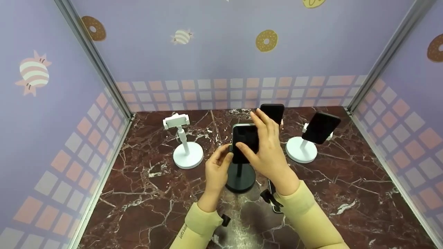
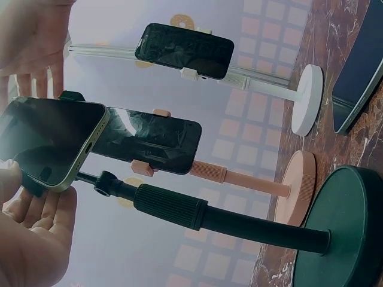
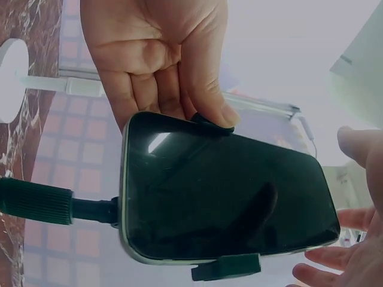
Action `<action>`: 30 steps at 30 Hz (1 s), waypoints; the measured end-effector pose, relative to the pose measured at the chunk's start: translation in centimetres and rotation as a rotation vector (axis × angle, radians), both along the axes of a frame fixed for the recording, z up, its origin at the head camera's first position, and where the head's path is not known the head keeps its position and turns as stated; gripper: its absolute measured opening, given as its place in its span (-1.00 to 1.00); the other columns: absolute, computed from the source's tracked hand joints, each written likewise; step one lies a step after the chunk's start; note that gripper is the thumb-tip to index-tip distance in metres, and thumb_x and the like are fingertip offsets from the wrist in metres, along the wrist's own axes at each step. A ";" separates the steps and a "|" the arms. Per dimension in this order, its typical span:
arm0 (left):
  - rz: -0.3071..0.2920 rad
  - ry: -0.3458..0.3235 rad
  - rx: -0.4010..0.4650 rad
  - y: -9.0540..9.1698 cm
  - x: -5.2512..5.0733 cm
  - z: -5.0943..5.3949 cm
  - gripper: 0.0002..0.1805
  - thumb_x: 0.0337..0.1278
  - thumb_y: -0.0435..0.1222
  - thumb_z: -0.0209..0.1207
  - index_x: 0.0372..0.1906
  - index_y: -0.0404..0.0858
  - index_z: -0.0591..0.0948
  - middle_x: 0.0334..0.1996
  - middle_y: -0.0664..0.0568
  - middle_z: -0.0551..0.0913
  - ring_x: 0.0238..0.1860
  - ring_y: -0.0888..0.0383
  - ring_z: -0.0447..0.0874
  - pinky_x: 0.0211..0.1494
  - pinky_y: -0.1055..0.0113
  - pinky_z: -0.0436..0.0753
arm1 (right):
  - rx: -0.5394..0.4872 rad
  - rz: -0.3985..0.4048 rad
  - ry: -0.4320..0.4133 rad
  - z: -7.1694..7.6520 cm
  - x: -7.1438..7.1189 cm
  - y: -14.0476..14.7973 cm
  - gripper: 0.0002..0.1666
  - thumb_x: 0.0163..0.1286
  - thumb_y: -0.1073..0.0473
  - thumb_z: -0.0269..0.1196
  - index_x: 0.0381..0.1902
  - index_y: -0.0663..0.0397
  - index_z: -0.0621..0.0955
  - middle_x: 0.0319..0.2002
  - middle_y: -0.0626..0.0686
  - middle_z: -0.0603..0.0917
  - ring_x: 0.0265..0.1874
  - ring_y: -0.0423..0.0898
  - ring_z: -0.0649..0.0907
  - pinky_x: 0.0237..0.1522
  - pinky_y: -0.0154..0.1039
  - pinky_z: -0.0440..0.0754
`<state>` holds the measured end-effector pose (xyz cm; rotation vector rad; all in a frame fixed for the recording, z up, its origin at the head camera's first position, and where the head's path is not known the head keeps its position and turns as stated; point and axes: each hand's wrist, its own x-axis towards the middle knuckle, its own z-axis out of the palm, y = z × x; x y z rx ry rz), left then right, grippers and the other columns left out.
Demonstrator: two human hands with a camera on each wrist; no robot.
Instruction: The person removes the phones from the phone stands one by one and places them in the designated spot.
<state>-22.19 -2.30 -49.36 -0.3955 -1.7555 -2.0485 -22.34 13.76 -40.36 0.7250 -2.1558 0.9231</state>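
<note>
The phone (image 3: 209,191) sits in the clamp (image 3: 230,268) of the green stand (image 2: 173,206) on the table (image 1: 138,207). The left hand (image 1: 216,169) pinches the clamp at one edge; the right hand (image 1: 271,152) is spread near the other.

Table (image 1: 148,204), marble; walls (image 1: 221,58), lilac, printed doughnuts (image 1: 266,48) and sweets (image 1: 34,72); posts (image 1: 385,57); left white stand (image 1: 188,157); right white stand (image 1: 300,152), bearing phone (image 1: 321,128).

The desk (image 1: 145,207) is viewed forward and down from the head; one phone (image 3: 209,185) is shared, close up, by both wrist views.
</note>
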 end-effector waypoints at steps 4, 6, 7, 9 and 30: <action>0.008 0.013 -0.004 0.1 0.0 0.0 -0.68 0.34 -0.52 0.20 0.12 -0.61 0.59 0.00 -0.49 0.66 -0.15 0.38 0.67 -0.06 0.51 0.68 | 0.059 -0.016 0.046 0.5 -0.2 -0.3 -0.07 0.41 -0.14 0.36 0.55 0.12 0.26 0.53 0.32 0.24 0.45 0.26 0.28 0.43 0.28 0.34; 0.010 0.017 -0.006 0.0 0.0 0.0 -0.68 0.34 -0.51 0.21 0.12 -0.61 0.59 0.00 -0.49 0.66 -0.16 0.38 0.67 -0.07 0.51 0.67 | 0.088 -0.026 0.070 0.8 -0.2 -0.5 -0.08 0.40 -0.14 0.37 0.54 0.11 0.28 0.52 0.32 0.25 0.43 0.26 0.29 0.40 0.28 0.37; 0.012 0.017 -0.008 0.0 0.0 0.0 -0.67 0.34 -0.51 0.21 0.12 -0.61 0.59 0.00 -0.49 0.66 -0.17 0.38 0.66 -0.08 0.51 0.67 | 0.102 -0.031 0.080 0.9 -0.3 -0.6 -0.08 0.40 -0.13 0.38 0.53 0.11 0.29 0.52 0.33 0.26 0.42 0.27 0.29 0.39 0.28 0.38; 0.019 0.013 -0.016 0.0 0.0 0.0 -0.67 0.35 -0.50 0.22 0.13 -0.61 0.59 0.00 -0.48 0.67 -0.19 0.39 0.65 -0.09 0.52 0.67 | 0.129 -0.043 0.096 1.2 -0.3 -0.8 -0.10 0.39 -0.14 0.38 0.52 0.10 0.31 0.51 0.33 0.27 0.40 0.28 0.30 0.36 0.28 0.41; 0.028 -0.008 -0.041 -0.1 0.3 -0.1 -0.65 0.36 -0.54 0.18 0.16 -0.66 0.54 0.02 -0.51 0.64 -0.16 0.44 0.65 -0.05 0.52 0.68 | 0.280 -0.172 0.016 2.5 0.1 -2.5 -0.29 0.33 -0.19 0.42 0.32 -0.07 0.49 0.23 0.20 0.50 0.21 0.20 0.44 -0.39 0.09 0.64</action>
